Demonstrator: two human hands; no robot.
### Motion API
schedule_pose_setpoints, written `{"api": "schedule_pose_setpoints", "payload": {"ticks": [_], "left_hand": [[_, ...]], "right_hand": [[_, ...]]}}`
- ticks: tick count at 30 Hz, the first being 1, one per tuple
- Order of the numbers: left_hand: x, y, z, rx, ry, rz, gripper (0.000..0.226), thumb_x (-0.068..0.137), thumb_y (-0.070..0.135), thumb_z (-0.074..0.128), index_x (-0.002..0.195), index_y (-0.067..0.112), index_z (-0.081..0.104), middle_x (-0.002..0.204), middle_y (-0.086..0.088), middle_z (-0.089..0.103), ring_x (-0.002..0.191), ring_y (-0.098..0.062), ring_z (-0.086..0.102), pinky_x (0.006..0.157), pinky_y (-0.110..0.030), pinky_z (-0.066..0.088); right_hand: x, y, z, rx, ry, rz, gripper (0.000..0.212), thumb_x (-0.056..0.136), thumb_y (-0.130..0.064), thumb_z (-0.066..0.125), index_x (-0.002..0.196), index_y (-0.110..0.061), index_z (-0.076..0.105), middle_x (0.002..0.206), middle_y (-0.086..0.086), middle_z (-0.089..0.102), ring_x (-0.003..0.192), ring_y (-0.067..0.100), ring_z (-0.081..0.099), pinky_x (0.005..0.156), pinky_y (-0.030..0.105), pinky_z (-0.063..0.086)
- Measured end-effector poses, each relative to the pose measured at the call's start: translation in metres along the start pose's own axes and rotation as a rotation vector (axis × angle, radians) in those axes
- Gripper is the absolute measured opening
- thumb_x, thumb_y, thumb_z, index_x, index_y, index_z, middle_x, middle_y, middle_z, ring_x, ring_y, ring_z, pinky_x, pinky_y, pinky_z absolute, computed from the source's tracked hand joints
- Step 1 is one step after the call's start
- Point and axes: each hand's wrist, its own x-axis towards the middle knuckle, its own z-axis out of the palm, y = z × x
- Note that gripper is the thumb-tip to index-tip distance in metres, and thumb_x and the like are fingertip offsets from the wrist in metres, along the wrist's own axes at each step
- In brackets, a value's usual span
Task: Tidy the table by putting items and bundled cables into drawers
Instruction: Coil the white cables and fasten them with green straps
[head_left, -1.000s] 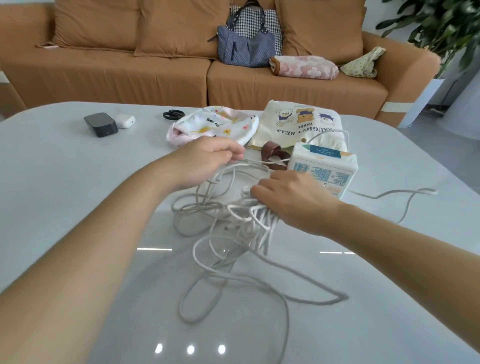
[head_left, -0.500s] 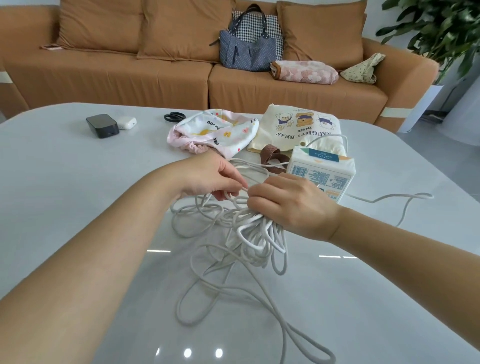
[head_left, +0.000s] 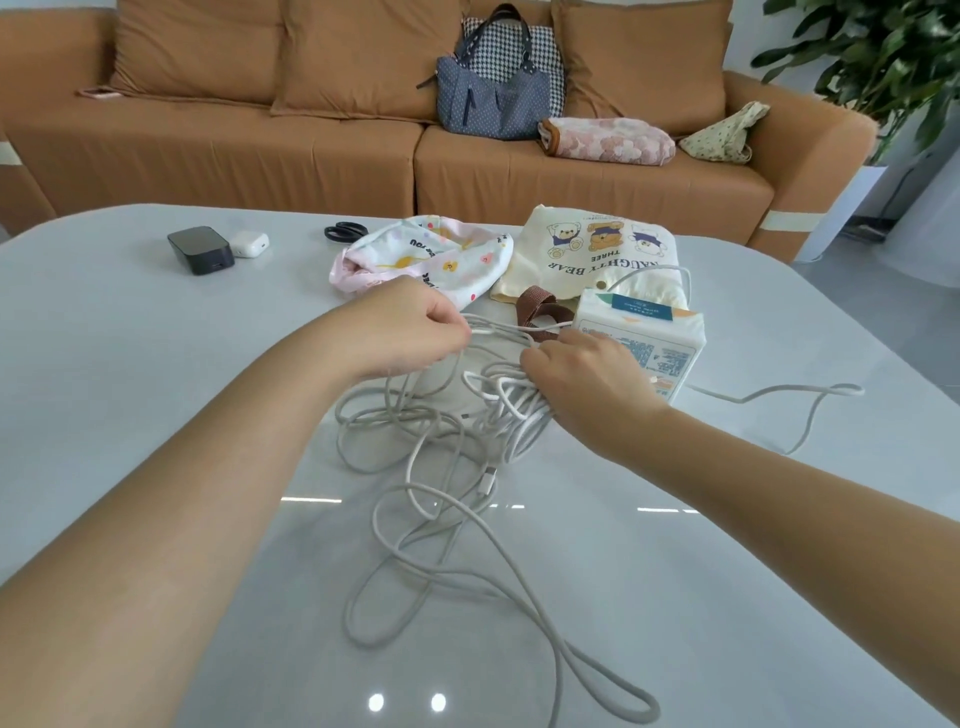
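Observation:
A long white cable (head_left: 457, 525) lies in a loose tangle across the middle of the glossy grey table (head_left: 130, 374). My right hand (head_left: 582, 384) grips a bunch of gathered loops at the tangle's upper right. My left hand (head_left: 415, 327) pinches a strand and holds it stretched toward the right hand. One end of the cable trails off to the right (head_left: 789, 395), and a connector (head_left: 488, 475) hangs in the tangle. No drawer is in view.
Behind the hands lie a pack of tissues (head_left: 644, 343), a bear-print cloth bag (head_left: 597, 249) and a floral pouch (head_left: 426, 254). Scissors (head_left: 345, 231), a black box (head_left: 200, 249) and a white earbud case (head_left: 250, 243) sit at the back left. A sofa (head_left: 311, 156) stands beyond.
My left hand came in to meet the right hand, then pulled away to the left with a strand. The bunch in my right hand has stayed in place.

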Motion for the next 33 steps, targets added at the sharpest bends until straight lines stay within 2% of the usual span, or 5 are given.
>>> {"api": "schedule_pose_setpoints", "payload": {"ticks": [2,3,7,27,33], "left_hand": [[-0.002,0.005,0.005,0.113,-0.084,-0.012,0.051,0.065,0.065,0.062,0.1,0.028,0.066,0.11,-0.003,0.065,0.08,-0.007,0.04,0.09,-0.036,0.046],[-0.004,0.009,0.009,0.187,-0.156,-0.019,0.078,0.064,0.071,0.063,0.125,0.024,0.057,0.127,-0.002,0.059,0.131,-0.019,0.033,0.099,-0.036,0.041],[0.003,0.013,0.023,0.439,-0.326,-0.042,0.114,0.058,0.075,0.068,0.149,0.022,0.024,0.15,0.006,0.036,0.134,-0.014,0.04,0.109,-0.036,0.036],[0.007,0.016,0.04,-0.259,-0.382,-0.042,0.023,0.077,0.009,0.075,0.091,0.018,0.059,0.073,-0.002,0.062,0.064,-0.014,0.062,0.051,-0.021,0.048],[0.005,0.014,0.057,0.243,-0.104,-0.009,0.017,0.076,0.017,0.066,0.086,0.02,0.052,0.074,0.001,0.053,0.068,-0.019,0.053,0.052,-0.023,0.035]], "right_hand": [[0.004,-0.004,-0.001,-0.056,0.004,-0.029,0.036,0.041,0.011,0.073,0.062,-0.01,0.053,0.052,0.003,0.052,0.048,0.026,0.05,0.047,0.026,0.031],[0.005,-0.005,-0.002,-0.075,-0.001,-0.038,0.037,0.038,0.008,0.075,0.06,-0.011,0.053,0.051,0.003,0.052,0.047,0.025,0.051,0.046,0.026,0.033],[0.013,-0.008,-0.005,-0.12,-0.032,-0.091,0.039,0.035,-0.001,0.081,0.059,-0.012,0.052,0.049,0.002,0.051,0.043,0.024,0.051,0.046,0.025,0.038],[0.026,-0.001,-0.03,-0.202,0.223,-0.197,0.014,0.061,-0.003,0.061,0.067,-0.012,0.053,0.058,0.003,0.051,0.054,0.025,0.049,0.051,0.03,0.03],[0.025,-0.01,-0.021,-0.171,-0.075,-0.134,0.022,0.055,-0.001,0.065,0.066,-0.014,0.052,0.057,0.002,0.057,0.054,0.025,0.057,0.067,0.031,0.043]]}}
